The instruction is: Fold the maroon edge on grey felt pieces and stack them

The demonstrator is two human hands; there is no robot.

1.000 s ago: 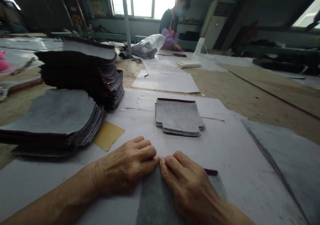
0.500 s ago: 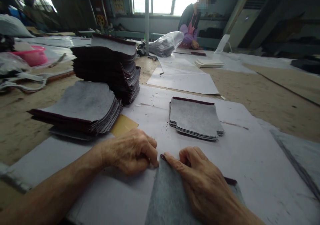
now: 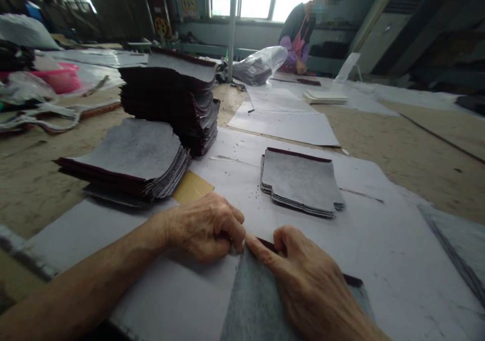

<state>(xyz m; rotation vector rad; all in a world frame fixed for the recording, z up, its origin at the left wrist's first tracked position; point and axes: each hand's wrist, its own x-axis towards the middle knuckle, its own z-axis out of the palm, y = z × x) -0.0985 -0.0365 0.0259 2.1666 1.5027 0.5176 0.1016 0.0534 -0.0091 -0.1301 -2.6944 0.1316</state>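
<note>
A grey fabric piece with a dark folded strip along its far edge lies on the white sheet at the bottom centre. My left hand is closed at its far left corner, fingertips curled down; whatever they pinch is too small to make out. My right hand presses on the piece, its index finger stretched out to the same corner and the other fingers bent but apart. Beyond it sits a small stack of grey pieces with dark edges.
Left of centre stand a curved stack and a taller dark stack, near a yellow card. A metal pole rises behind them. Across the table a person works. More fabric lies far right.
The camera view has shifted slightly. At the corner, my right index fingertip now touches closer to my left fingers, and more of the dark strip shows beside it.
</note>
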